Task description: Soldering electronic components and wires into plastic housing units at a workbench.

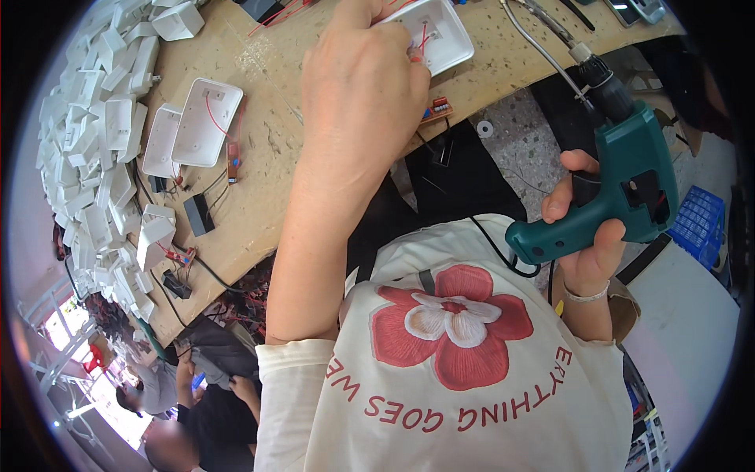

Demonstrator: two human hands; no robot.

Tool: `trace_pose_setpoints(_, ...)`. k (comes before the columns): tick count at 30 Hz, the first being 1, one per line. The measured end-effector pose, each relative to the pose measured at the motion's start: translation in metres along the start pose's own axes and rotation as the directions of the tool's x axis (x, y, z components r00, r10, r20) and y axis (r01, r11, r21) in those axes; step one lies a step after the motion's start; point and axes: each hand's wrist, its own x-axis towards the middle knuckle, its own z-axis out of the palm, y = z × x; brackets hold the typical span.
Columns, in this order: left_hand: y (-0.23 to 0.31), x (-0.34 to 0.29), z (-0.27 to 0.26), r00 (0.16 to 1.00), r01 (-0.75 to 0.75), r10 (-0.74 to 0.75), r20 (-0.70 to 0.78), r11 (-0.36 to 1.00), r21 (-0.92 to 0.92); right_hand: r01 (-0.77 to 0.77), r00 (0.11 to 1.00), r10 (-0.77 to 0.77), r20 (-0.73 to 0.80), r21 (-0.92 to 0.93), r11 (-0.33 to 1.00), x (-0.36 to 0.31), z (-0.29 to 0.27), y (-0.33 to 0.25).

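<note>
My left hand (362, 82) is closed at the left rim of a white plastic case (448, 35), its fingers curled over the edge. Red wires run inside this case. Just below it, at the bench edge, lies a small circuit board (437, 111) with a dark cable hanging down. My right hand (586, 228) is wrapped round the handle of a green power drill (633, 177). The drill points up toward the bench, and a black cord leaves its handle base. A bent metal rod (543, 51) runs beside the drill's chuck.
A large heap of white cases (102, 149) covers the bench's left side. Nearer are two open cases, one (206, 122) wired to a red board (233, 161), and a black box (198, 214). A blue basket (697, 224) stands at right. Another person (224, 401) sits at lower left.
</note>
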Motion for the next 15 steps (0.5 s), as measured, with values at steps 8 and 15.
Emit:
trace_pose_setpoints(8,-0.022,-0.061,-0.009,0.848,-0.256,0.266,-0.458,0.963,0.085,0.002,1.0,-0.002,-0.004,0.022,1.0,-0.006,-0.006,0.003)
trace_pose_setpoints(15,-0.018,-0.075,-0.08,0.632,-0.067,0.107,-0.768,0.994,0.083,0.02,1.0,-0.02,-0.009,0.023,1.0,-0.008,-0.002,0.003)
